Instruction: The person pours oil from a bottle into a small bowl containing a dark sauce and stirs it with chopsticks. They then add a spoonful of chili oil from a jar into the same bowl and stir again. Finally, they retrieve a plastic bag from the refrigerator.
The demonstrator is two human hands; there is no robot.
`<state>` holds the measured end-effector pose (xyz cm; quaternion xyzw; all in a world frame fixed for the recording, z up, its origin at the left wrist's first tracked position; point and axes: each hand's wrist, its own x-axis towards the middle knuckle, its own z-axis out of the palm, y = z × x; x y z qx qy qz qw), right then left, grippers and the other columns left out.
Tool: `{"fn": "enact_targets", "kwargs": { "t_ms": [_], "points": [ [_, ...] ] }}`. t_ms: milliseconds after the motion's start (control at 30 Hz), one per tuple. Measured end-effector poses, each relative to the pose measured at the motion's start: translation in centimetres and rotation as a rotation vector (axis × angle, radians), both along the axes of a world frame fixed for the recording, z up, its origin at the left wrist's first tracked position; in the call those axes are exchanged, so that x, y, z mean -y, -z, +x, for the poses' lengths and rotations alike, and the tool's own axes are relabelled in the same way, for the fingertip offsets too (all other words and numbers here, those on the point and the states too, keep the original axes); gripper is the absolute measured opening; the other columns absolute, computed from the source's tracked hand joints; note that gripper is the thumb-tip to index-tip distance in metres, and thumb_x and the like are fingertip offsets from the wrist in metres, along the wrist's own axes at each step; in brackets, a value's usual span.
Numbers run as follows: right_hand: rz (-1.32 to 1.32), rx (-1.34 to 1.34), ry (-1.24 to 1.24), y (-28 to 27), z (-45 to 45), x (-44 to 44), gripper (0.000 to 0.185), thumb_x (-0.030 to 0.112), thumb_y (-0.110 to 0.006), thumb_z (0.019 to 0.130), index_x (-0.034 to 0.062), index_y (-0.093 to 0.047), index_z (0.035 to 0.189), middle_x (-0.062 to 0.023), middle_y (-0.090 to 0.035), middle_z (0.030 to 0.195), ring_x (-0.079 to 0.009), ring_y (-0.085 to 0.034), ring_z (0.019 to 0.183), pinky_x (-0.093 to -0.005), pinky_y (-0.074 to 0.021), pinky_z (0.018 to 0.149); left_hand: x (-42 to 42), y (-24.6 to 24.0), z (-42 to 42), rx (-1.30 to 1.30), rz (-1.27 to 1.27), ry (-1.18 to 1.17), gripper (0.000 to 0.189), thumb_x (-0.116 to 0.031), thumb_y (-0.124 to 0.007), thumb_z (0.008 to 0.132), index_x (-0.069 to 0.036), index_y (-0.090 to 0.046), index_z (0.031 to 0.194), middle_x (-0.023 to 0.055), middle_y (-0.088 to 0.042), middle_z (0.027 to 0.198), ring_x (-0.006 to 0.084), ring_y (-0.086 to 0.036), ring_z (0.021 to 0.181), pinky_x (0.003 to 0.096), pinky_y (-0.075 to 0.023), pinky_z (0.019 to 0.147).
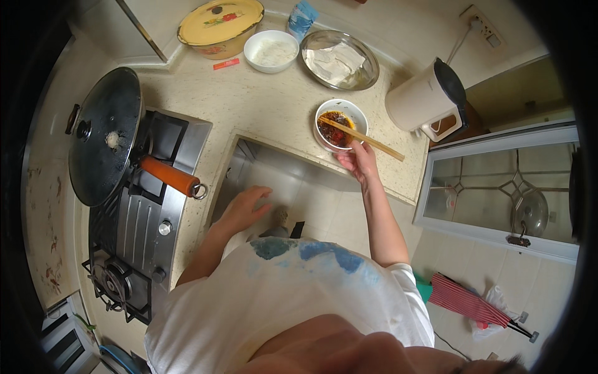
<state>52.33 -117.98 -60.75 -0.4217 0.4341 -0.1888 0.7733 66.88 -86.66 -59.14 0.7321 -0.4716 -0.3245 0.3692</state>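
My right hand (pixel 360 161) grips the near rim of a white bowl (pixel 359 112) by the counter's front edge. Dark reddish sauce with oil lies in the bowl. Wooden chopsticks (pixel 378 144) rest slanted across it, tips over the sauce and thick ends out to the right, above my thumb. My left hand (pixel 247 206) hangs empty before me, fingers apart, between the stove and my body. Behind the sauce bowl stand a metal bowl (pixel 372 70) with white slabs that look like tofu and a white bowl (pixel 271 69) of a white, grainy food.
A lidded wok (pixel 105 159) sits on the gas stove (pixel 140 219) at the left, its orange handle (pixel 168 175) pointing towards me. An electric kettle (pixel 416 96) stands at the right. A yellow enamel pot (pixel 219 28), a red packet (pixel 226 64) and a blue bag (pixel 301 19) are at the back.
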Motion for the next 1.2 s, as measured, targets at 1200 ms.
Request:
{"fn": "enact_targets", "kwargs": {
  "t_ms": [1200],
  "points": [
    [-0.142,0.121,-0.743,-3.1,-22.1,5.8,0.024,0.021,-0.054,0.095,0.0024,-0.062,0.109,-0.0087,-0.068,0.095,-0.0135,-0.064,0.070,-0.0254,-0.0527,0.061,10.8,-5.3,-25.6,0.076,-0.028,-0.499,0.024,-0.009,-0.066,0.087,0.000,-0.052,0.069,0.0047,-0.048,0.059,0.0100,-0.042,0.055,0.0255,-0.0376,0.052]
  ]
}}
